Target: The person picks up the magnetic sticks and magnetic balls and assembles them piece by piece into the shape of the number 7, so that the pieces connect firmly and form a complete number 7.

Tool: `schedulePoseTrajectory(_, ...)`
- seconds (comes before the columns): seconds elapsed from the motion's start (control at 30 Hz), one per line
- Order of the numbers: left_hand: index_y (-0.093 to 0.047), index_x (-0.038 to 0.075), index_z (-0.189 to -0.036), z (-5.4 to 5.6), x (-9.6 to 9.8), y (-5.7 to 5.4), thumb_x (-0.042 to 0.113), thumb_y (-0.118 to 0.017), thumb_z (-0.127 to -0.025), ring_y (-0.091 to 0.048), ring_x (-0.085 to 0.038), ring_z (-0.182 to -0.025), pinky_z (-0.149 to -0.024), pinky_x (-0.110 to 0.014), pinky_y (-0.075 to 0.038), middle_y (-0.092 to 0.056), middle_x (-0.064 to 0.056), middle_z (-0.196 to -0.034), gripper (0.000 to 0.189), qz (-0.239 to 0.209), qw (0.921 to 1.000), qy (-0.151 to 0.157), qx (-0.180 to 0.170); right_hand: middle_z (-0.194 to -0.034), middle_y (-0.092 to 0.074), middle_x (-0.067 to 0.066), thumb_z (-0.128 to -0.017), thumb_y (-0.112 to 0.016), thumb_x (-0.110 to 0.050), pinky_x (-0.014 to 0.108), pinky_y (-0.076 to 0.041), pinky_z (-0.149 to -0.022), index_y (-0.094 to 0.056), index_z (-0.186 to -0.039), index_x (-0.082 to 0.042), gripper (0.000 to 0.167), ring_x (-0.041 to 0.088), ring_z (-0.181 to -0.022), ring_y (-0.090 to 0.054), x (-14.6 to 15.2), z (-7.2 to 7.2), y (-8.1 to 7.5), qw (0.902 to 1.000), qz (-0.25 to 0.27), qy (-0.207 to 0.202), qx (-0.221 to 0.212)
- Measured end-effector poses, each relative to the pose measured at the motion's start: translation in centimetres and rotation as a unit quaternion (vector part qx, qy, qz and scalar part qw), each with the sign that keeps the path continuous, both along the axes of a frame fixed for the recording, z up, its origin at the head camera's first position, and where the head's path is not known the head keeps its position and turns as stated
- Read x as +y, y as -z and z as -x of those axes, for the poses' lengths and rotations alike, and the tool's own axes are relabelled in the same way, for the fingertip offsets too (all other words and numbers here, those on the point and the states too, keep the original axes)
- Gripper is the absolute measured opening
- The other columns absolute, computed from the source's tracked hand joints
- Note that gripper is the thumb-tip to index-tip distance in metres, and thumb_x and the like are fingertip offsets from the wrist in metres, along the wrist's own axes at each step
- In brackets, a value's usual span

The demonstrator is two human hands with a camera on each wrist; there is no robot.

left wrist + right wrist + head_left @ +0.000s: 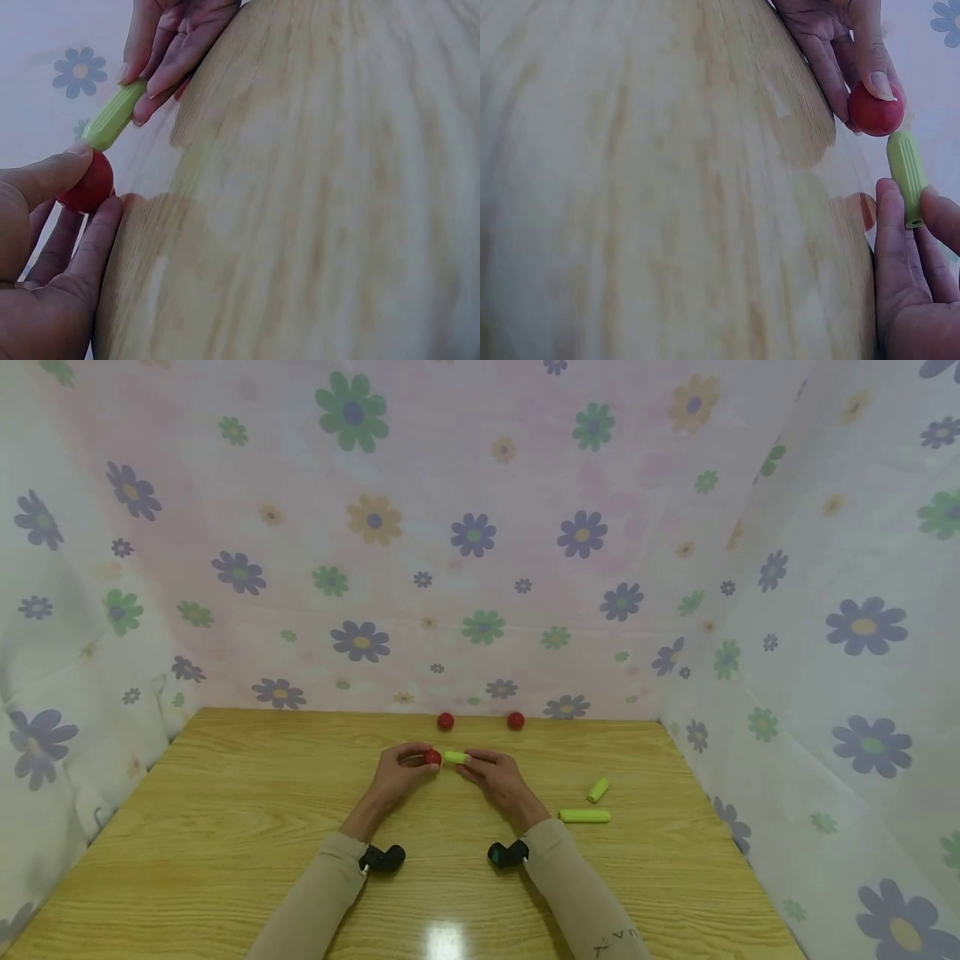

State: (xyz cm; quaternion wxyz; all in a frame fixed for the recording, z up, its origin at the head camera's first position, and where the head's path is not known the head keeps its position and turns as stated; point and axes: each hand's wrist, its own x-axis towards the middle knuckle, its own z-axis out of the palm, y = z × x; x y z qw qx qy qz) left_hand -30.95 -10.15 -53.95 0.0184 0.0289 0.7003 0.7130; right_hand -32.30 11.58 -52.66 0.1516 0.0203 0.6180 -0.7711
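Between thumb and fingers, my left hand [400, 773] pinches a red ball [432, 757] just over the table; the left wrist view shows the same ball [91, 184] close up. My right hand [501, 777] pinches a short yellow-green ribbed stick [454, 757] near one end. The stick's free end [901, 142] points at the ball, close to it or touching; I cannot tell which. In the right wrist view a small hole shows in the stick's near end. Fingers of both hands hang near the tabletop.
Two more red balls, one left [446, 722] and one right [516, 721], lie at the table's back edge. Right of my right hand lie a short yellow-green stick [597, 790] and a longer one [584, 817]. Flowered cloth [480, 568] walls in the wooden table [247, 793].
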Motion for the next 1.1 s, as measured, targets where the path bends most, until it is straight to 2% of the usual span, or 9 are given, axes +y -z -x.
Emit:
schedulePoseTrajectory(0.13,-0.066,-0.002,-0.128,-0.07,0.0,-0.18,0.006,-0.08,-0.087,-0.066,-0.033,-0.119,-0.088,-0.029,-0.059,-0.067,-0.022,-0.127,0.044,0.006,0.9999,0.006,0.006,-0.125,-0.064,0.028,-0.101,-0.059,0.002,0.024,-0.06,-0.086,-0.059,-0.132,0.014,0.033,0.017,-0.094,-0.074,-0.18,0.06,0.11,0.9999,0.007,0.009,0.005)
schedulePoseTrajectory(0.37,-0.064,-0.003,-0.13,-0.03,-0.24,-0.28,0.006,-0.078,-0.09,-0.065,-0.033,-0.121,-0.089,-0.026,-0.058,-0.067,-0.021,-0.128,0.044,0.01,0.9998,0.012,0.014,-0.107,-0.07,0.018,-0.101,-0.059,0.0,0.022,-0.06,-0.082,-0.06,-0.129,0.015,0.031,0.013,-0.086,-0.074,-0.45,0.0,-0.08,0.9998,0.007,0.015,0.011)
schedulePoseTrajectory(0.67,-0.064,-0.001,-0.131,-0.27,-0.45,-0.12,0.009,-0.077,-0.091,-0.063,-0.034,-0.124,-0.093,-0.03,-0.057,-0.065,-0.018,-0.131,0.043,0.033,0.999,0.023,0.017,-0.122,-0.065,0.025,-0.103,-0.058,-0.003,0.025,-0.059,-0.089,-0.057,-0.135,0.014,0.036,0.017,-0.096,-0.074,-0.15,-0.7,0.04,0.9999,0.001,-0.011,0.0)
schedulePoseTrajectory(0.93,-0.063,0.0,-0.133,-0.28,-0.5,-0.08,0.01,-0.077,-0.091,-0.062,-0.034,-0.124,-0.094,-0.032,-0.057,-0.065,-0.017,-0.132,0.045,0.037,0.9988,0.028,0.018,-0.12,-0.067,0.023,-0.104,-0.058,-0.004,0.025,-0.059,-0.089,-0.058,-0.135,0.012,0.035,0.014,-0.095,-0.073,-0.01,-0.86,-0.32,0.9998,-0.013,-0.017,0.004)
schedulePoseTrajectory(1.1,-0.062,-0.002,-0.134,-0.21,-0.57,0.03,0.013,-0.077,-0.093,-0.062,-0.035,-0.124,-0.097,-0.033,-0.056,-0.064,-0.02,-0.132,0.046,0.042,0.9979,0.037,0.035,-0.116,-0.069,0.022,-0.103,-0.058,-0.003,0.025,-0.059,-0.089,-0.057,-0.136,0.012,0.036,0.014,-0.095,-0.073,0.01,-0.79,-0.11,0.9997,-0.017,-0.015,0.004)
